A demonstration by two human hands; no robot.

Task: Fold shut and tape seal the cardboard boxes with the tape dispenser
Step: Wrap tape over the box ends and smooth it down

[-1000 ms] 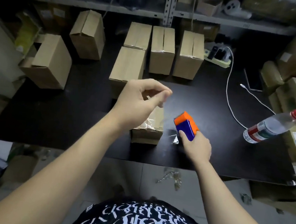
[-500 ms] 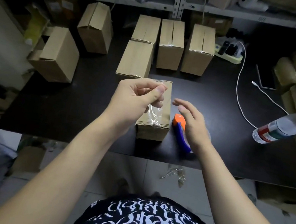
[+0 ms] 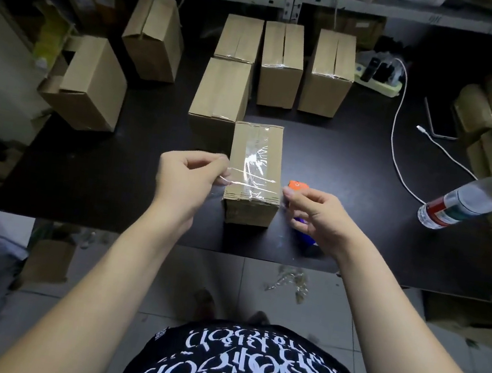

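Observation:
A closed cardboard box [image 3: 256, 156] lies near the front edge of the black table [image 3: 90, 172], with clear tape along its top. A strip of clear tape [image 3: 254, 184] stretches crosswise over the box's near end. My left hand [image 3: 191, 176] pinches the strip's left end beside the box. My right hand [image 3: 313, 212] pinches the right end on the other side. The orange and blue tape dispenser [image 3: 298, 185] lies on the table right of the box, mostly hidden behind my right hand.
Several taped boxes [image 3: 280, 68] stand in a group behind the near box. Two more boxes [image 3: 92, 81] sit at the left. A water bottle [image 3: 471, 197] leans at the right. A white cable [image 3: 401, 138] and power strip [image 3: 377, 78] lie at the back right.
My right hand put the dispenser down on the table and took the strip's right end. My left hand lowered the strip from above the box to its near end.

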